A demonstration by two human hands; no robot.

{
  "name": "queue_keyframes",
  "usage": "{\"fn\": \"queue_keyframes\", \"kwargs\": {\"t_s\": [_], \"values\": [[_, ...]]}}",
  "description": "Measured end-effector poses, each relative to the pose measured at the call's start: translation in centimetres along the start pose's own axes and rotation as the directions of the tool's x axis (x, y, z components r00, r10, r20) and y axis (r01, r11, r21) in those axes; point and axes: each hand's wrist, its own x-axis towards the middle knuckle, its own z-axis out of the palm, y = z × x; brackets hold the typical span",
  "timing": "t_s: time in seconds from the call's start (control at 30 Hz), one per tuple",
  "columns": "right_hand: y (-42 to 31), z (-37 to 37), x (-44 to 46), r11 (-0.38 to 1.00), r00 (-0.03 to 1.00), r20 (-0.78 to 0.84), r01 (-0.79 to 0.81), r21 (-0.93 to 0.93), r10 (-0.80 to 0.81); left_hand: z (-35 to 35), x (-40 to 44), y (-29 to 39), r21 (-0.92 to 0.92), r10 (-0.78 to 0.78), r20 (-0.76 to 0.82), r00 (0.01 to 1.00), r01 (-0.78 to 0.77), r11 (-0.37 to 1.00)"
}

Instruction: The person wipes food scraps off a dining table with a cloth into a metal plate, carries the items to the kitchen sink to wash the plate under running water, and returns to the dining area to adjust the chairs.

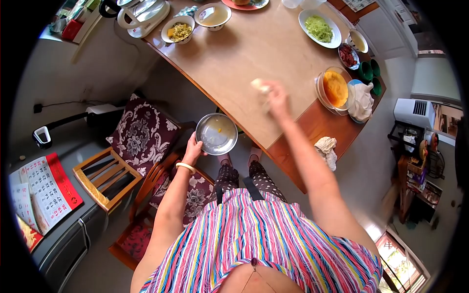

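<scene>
My left hand (193,148) grips the rim of a round metal bowl (216,134), held beside the table edge. A small yellow bit and wet smears show inside the bowl. Over the table mat, my right hand (277,101) is closed round something pale (260,86), perhaps a cloth, blurred by motion. To the right of that hand, a glass bowl (335,89) holds an orange-yellow mixture.
Along the table (244,63) stand a bowl of yellow-green food (179,31), a bowl of pale liquid (213,16), a plate of green shreds (319,28), a dish of red pieces (348,56) and a crumpled cloth (326,149). A patterned chair (141,132) is at the left.
</scene>
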Motion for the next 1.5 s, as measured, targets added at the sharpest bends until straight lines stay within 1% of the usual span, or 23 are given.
{"fn": "queue_keyframes", "kwargs": {"t_s": [0.03,0.1,0.2,0.23,0.3,0.37,0.43,0.53,0.6,0.67,0.7,0.73,0.8,0.87,1.0,1.07,1.27,1.33,1.37,1.4,1.43,1.47,1.5], "values": [[-2.1,-2.5,1.8,0.994,0.993,-0.113,-0.033,-0.102,0.021,0.1,-0.1,0.0,0.005,0.003,0.004,1.0,-0.003,1.0],[-1.6,-7.8,5.9,0.84,0.941,-0.161,0.178,-0.512,-0.297,0.3,-0.2,-0.4,0.008,0.002,0.012,1.0,-0.003,1.0],[1.6,-9.0,7.7,0.572,0.837,-0.143,0.226,-0.789,-0.529,0.8,-0.2,-0.5,-0.005,0.044,0.027,0.999,-0.044,0.999],[1.4,-6.8,6.0,0.695,0.871,-0.207,0.192,-0.692,-0.446,0.8,-0.6,-0.5,-0.015,0.062,0.029,0.998,-0.062,0.998],[3.4,-3.0,2.6,0.689,0.866,-0.089,0.324,-0.648,-0.491,0.9,-0.5,-0.6,0.015,0.018,0.022,1.0,-0.018,1.0],[3.9,2.1,-2.2,0.688,0.91,-0.017,0.301,-0.661,-0.414,0.9,-0.6,-0.9,0.028,-0.005,0.014,1.0,0.005,1.0],[2.3,6.0,-7.2,0.662,0.887,0.114,0.414,-0.624,-0.447,0.9,-0.4,-0.8,0.029,-0.001,0.012,1.0,0.001,1.0],[2.9,8.2,-10.3,0.817,0.914,0.143,0.403,-0.412,-0.379,1.1,-0.7,0.0,0.03,-0.018,0.001,1.0,0.018,0.999],[3.1,6.6,-10.9,0.942,0.971,0.049,0.24,-0.236,-0.235,0.6,-0.4,-0.2,0.075,-0.006,0.026,1.0,0.004,0.997],[3.0,2.3,-10.2,0.958,0.952,-0.127,0.265,-0.112,-0.279,0.8,-0.6,0.5,0.078,-0.013,0.032,0.999,0.01,0.997],[1.5,-0.7,-10.2,0.975,0.986,-0.132,-0.068,0.213,0.097,0.7,-0.6,0.4,0.077,0.001,0.044,0.999,-0.004,0.997],[1.3,-4.6,-10.1,0.999,0.973,-0.228,0.011,-0.053,-0.022,0.5,-0.5,0.2,0.075,0.015,0.056,0.998,-0.02,0.997],[2.3,-11.6,-11.3,0.9,0.918,-0.283,0.144,-0.41,-0.276,0.6,-0.4,0.1,0.077,0.024,0.069,0.997,-0.029,0.997],[3.8,-15.5,-14.3,0.833,0.918,-0.276,0.093,-0.546,-0.284,0.7,-0.5,0.4,0.091,0.013,0.07,0.997,-0.019,0.996],[5.6,-10.5,-18.0,0.674,0.808,-0.422,-0.043,-0.738,-0.41,0.5,-0.2,0.1,0.089,0.019,0.113,0.993,-0.029,0.996],[5.7,-5.3,-18.1,0.675,0.769,-0.477,-0.082,-0.734,-0.426,0.8,-0.1,0.0,0.083,0.029,0.102,0.994,-0.037,0.996],[3.9,8.3,-13.8,0.842,0.939,-0.15,0.198,-0.502,-0.31,0.1,0.6,-0.6,0.061,0.065,0.116,0.991,-0.072,0.996],[3.2,8.8,-11.3,0.894,0.94,-0.158,0.223,-0.388,-0.303,-0.1,0.7,-0.1,0.078,0.029,0.1,0.995,-0.037,0.996],[2.3,7.6,-9.8,0.947,0.97,-0.167,0.119,-0.297,-0.175,-0.3,0.9,-0.1,0.076,0.034,0.102,0.994,-0.042,0.996],[2.1,5.4,-7.8,0.878,0.914,-0.198,0.253,-0.405,-0.355,-0.6,1.0,-0.2,0.075,0.037,0.105,0.994,-0.045,0.996],[3.9,3.1,-5.3,0.955,0.91,-0.311,0.219,-0.198,-0.273,-0.7,1.0,0.0,0.09,0.014,0.119,0.993,-0.024,0.996],[4.9,0.1,-2.8,0.914,0.858,-0.365,0.247,-0.322,-0.361,-1.0,1.3,-0.3,0.088,0.035,0.131,0.991,-0.047,0.995],[3.2,-2.9,-1.4,0.888,0.867,-0.375,0.148,-0.434,-0.328,-1.0,1.3,-0.1,0.088,0.025,0.132,0.991,-0.037,0.995]]}}
